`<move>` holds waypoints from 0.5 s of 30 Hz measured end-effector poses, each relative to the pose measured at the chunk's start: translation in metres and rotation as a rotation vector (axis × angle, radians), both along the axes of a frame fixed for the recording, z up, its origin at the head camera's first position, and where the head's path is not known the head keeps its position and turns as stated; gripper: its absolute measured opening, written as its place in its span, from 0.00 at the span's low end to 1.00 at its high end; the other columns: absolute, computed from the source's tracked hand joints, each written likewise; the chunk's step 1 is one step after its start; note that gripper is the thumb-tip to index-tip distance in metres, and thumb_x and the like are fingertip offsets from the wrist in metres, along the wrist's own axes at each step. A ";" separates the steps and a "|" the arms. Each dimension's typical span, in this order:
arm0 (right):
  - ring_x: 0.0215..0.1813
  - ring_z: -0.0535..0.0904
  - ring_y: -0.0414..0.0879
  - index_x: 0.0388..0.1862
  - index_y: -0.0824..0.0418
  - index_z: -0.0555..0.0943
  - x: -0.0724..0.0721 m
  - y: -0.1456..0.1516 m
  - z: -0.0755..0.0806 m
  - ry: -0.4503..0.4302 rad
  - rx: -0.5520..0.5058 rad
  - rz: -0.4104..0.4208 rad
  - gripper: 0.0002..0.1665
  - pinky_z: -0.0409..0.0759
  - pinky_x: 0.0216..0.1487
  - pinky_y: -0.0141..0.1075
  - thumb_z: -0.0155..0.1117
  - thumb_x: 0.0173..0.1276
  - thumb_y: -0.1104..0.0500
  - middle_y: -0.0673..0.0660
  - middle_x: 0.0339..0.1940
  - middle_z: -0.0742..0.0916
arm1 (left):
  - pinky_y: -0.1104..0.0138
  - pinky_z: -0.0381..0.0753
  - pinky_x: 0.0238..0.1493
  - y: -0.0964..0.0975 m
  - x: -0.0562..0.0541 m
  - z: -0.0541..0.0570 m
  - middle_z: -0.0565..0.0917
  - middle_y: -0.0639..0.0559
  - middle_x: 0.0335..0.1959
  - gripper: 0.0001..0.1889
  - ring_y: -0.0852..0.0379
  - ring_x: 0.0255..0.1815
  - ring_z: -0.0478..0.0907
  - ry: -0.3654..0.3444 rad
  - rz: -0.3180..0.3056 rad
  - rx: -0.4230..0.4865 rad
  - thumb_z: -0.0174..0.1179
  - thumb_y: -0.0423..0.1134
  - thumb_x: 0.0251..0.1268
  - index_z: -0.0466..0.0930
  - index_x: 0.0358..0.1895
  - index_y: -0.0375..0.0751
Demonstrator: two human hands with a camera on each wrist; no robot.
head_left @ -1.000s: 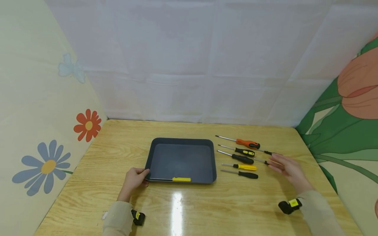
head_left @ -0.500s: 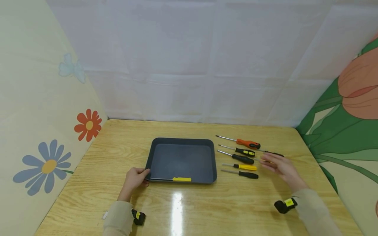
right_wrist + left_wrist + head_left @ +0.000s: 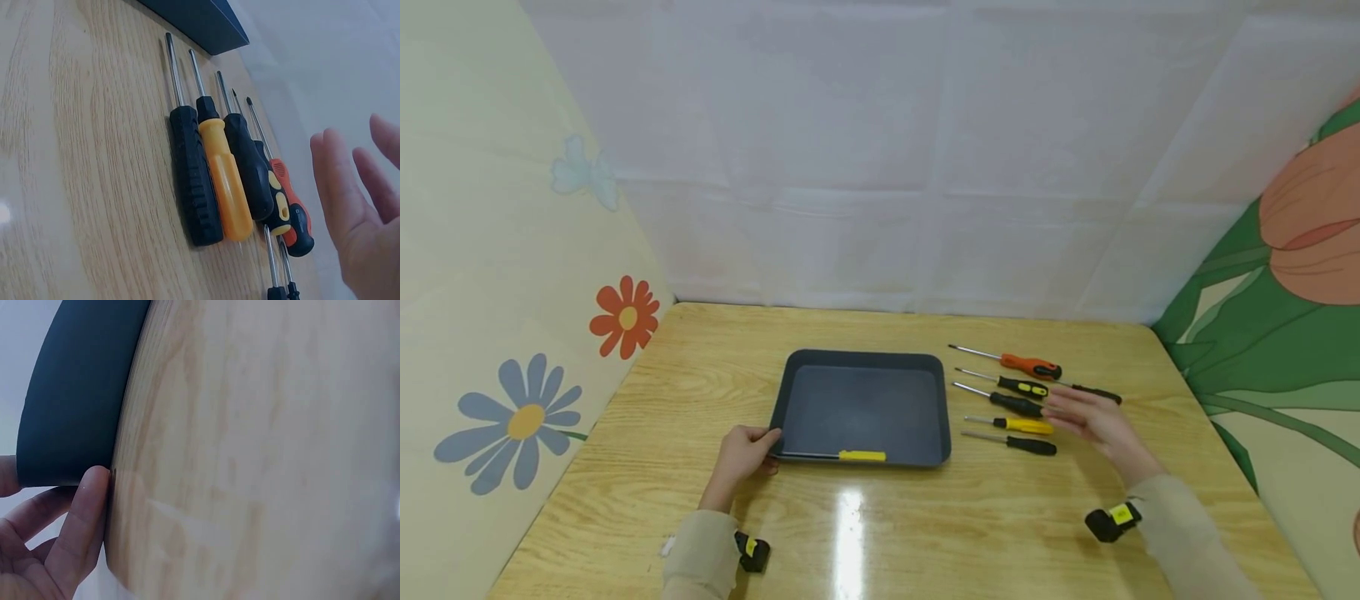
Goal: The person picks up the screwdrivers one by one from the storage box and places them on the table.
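Note:
My left hand (image 3: 743, 457) grips the near left corner of a dark grey tray (image 3: 947, 417), thumb on the rim. In the left wrist view, fingertips (image 3: 94, 481) touch the tray's outer wall (image 3: 75, 400). Inside the tray, along its near edge, lies a yellow-handled screwdriver (image 3: 862, 456). Fingers extended and holding nothing, my right hand (image 3: 1097, 427) hovers by the handle ends of several screwdrivers laid in a row. Among them are an orange and black screwdriver (image 3: 1028, 365), a black and yellow one (image 3: 1022, 387), a yellow one (image 3: 226, 181) and a ribbed black one (image 3: 195, 178).
Beyond the row, a black-handled screwdriver (image 3: 1097, 392) lies farther right, and another's shaft (image 3: 271, 256) shows in the right wrist view. The wooden table (image 3: 925, 533) meets a white cloth backdrop (image 3: 850, 167). Flower-patterned cloths flank both sides.
My right hand has shifted left, from the far-right screwdrivers toward the handles of the main row. My left hand and the tray have stayed put.

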State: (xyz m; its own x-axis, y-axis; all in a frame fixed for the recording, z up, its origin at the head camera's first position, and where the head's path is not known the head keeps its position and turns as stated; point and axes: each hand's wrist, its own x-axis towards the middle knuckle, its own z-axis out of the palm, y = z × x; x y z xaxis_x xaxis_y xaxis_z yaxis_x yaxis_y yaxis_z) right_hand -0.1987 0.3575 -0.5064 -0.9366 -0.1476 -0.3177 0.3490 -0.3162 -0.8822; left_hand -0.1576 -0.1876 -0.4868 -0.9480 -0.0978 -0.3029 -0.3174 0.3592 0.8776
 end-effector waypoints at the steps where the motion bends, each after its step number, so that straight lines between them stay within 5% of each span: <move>1: 0.46 0.81 0.50 0.53 0.56 0.77 0.001 -0.003 0.003 0.007 0.018 0.008 0.20 0.75 0.50 0.41 0.63 0.61 0.63 0.55 0.43 0.85 | 0.63 0.81 0.19 0.000 0.000 0.000 0.81 0.40 0.20 0.17 0.52 0.15 0.79 0.000 -0.001 -0.001 0.53 0.33 0.63 0.74 0.48 0.18; 6: 0.44 0.81 0.46 0.67 0.68 0.59 0.019 -0.033 0.048 0.009 0.099 0.036 0.39 0.76 0.50 0.39 0.64 0.60 0.61 0.52 0.41 0.84 | 0.63 0.81 0.19 0.000 0.000 0.000 0.81 0.41 0.19 0.17 0.52 0.15 0.79 -0.004 0.000 -0.004 0.54 0.33 0.62 0.75 0.48 0.19; 10: 0.44 0.81 0.45 0.66 0.67 0.61 0.017 -0.035 0.048 0.012 0.098 0.058 0.35 0.76 0.50 0.39 0.61 0.62 0.62 0.50 0.41 0.84 | 0.63 0.80 0.19 0.000 -0.001 -0.001 0.81 0.41 0.20 0.17 0.52 0.15 0.79 -0.003 0.004 -0.003 0.54 0.33 0.62 0.75 0.47 0.19; 13: 0.44 0.81 0.45 0.67 0.70 0.58 0.015 -0.037 0.046 0.035 0.115 0.073 0.41 0.77 0.49 0.38 0.65 0.60 0.60 0.50 0.41 0.84 | 0.63 0.80 0.19 0.000 -0.001 -0.001 0.81 0.41 0.20 0.17 0.52 0.15 0.79 -0.002 0.004 -0.004 0.54 0.33 0.62 0.75 0.47 0.19; 15: 0.43 0.81 0.45 0.67 0.76 0.52 0.022 -0.049 0.062 0.054 0.123 0.075 0.46 0.77 0.48 0.37 0.66 0.58 0.60 0.51 0.41 0.84 | 0.63 0.80 0.19 0.000 -0.001 -0.001 0.81 0.41 0.20 0.17 0.52 0.15 0.79 -0.004 0.006 -0.004 0.54 0.33 0.62 0.75 0.47 0.19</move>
